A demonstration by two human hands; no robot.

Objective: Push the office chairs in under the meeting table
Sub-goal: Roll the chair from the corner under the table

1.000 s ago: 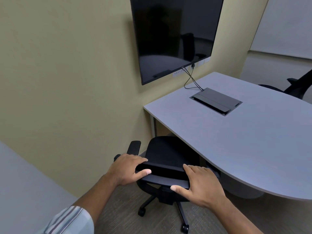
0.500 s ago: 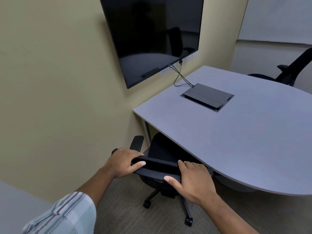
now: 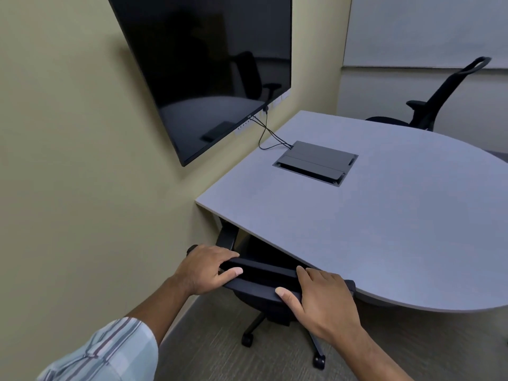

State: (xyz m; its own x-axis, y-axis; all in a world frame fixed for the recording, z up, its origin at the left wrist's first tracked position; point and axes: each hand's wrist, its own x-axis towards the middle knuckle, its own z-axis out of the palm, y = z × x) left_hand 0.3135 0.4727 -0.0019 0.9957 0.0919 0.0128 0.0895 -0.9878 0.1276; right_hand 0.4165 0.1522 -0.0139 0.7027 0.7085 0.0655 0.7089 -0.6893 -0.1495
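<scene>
A black office chair (image 3: 264,281) stands at the near edge of the grey meeting table (image 3: 384,229), its seat mostly hidden under the tabletop. My left hand (image 3: 209,268) grips the left end of the chair's backrest top. My right hand (image 3: 321,301) grips the right end, thumb on the near side. The chair's left armrest (image 3: 226,237) sits just under the table corner. Its wheeled base (image 3: 275,336) shows on the floor below. A second black office chair (image 3: 428,111) stands at the far side of the table, back upright.
A large dark wall screen (image 3: 209,72) hangs on the beige wall (image 3: 82,160) to the left, cables running to a cable box (image 3: 316,163) set in the tabletop. The wall lies close to the left of the chair. Grey carpet (image 3: 220,358) covers the floor.
The chair has rolled further under the table; more of its seat is hidden now. Both hands stayed on the backrest and moved forward with it.
</scene>
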